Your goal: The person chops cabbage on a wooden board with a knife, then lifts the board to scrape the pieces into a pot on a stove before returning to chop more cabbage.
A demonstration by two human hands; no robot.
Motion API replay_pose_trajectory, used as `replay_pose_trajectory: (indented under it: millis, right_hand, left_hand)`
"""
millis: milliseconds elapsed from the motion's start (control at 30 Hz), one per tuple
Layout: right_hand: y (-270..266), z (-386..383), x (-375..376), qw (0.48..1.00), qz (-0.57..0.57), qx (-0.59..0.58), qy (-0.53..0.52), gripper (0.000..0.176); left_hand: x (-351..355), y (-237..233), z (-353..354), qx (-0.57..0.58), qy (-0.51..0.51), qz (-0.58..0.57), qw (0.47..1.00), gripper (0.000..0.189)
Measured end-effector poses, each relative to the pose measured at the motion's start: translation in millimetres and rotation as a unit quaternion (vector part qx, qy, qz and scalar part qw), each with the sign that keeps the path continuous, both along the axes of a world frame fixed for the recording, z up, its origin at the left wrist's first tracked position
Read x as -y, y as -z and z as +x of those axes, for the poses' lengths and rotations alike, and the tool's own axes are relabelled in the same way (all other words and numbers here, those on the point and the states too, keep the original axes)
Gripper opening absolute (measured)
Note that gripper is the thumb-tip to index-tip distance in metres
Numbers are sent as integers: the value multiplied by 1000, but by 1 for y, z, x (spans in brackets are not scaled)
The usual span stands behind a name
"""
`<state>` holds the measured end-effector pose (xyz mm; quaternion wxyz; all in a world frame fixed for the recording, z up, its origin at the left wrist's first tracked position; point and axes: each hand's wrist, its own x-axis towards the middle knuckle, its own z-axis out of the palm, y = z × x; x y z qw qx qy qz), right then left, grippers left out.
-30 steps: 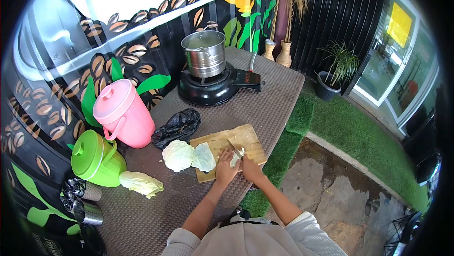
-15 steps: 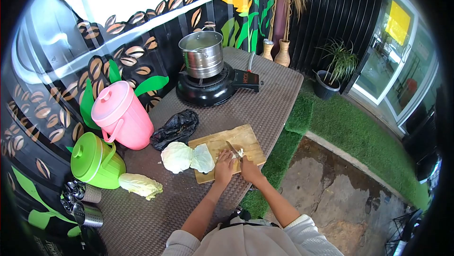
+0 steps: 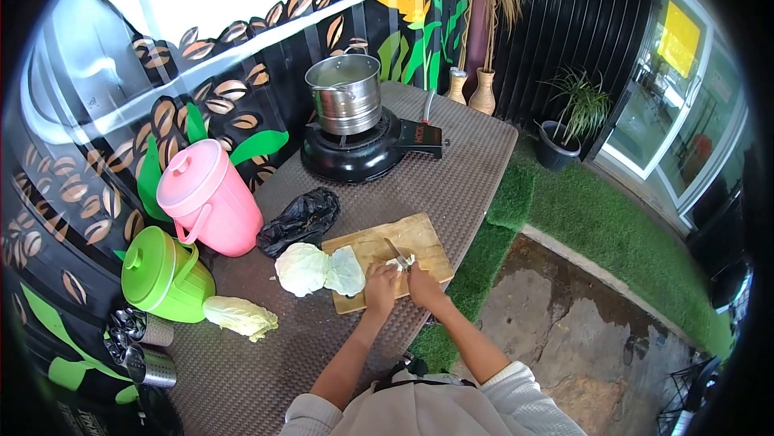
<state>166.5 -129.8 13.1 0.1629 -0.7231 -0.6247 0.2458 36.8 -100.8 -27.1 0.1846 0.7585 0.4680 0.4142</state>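
A wooden cutting board (image 3: 427,234) lies near the table's right edge. My right hand (image 3: 422,284) is closed around a knife (image 3: 393,249), whose blade points up and away to the left over the board. Small white vegetable pieces (image 3: 402,262) sit under and beside the blade. My left hand (image 3: 381,283) rests on the board with curled fingers, its fingertips pressed on a white piece. Left of the hands are a pale cabbage (image 3: 301,269) and a loose cabbage leaf (image 3: 345,271), the leaf overlapping the board's left side.
Behind the board, a steel pot (image 3: 345,96) stands on a black portable stove (image 3: 351,154). A black plastic bag (image 3: 298,221), a pink jug (image 3: 211,198), a green jug (image 3: 167,275) and a napa cabbage (image 3: 240,317) line the table's left side. Perforated metal holders (image 3: 151,366) stand nearer.
My right hand has shifted slightly with the knife, and the fingers of my left hand have drawn back and curled more. The board and cabbage stay in place.
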Motion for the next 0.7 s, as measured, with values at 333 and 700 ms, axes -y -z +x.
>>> replay_pose_trajectory:
  millis: [333, 700]
  right_hand:
    - [-1, -22, 25, 998, 8, 6, 56, 29]
    - [0, -20, 30, 999, -28, 5, 45, 29]
  left_hand:
    - [1, -8, 2, 4, -15, 7, 1000, 17]
    - [-1, -6, 1, 8, -3, -8, 1000, 20]
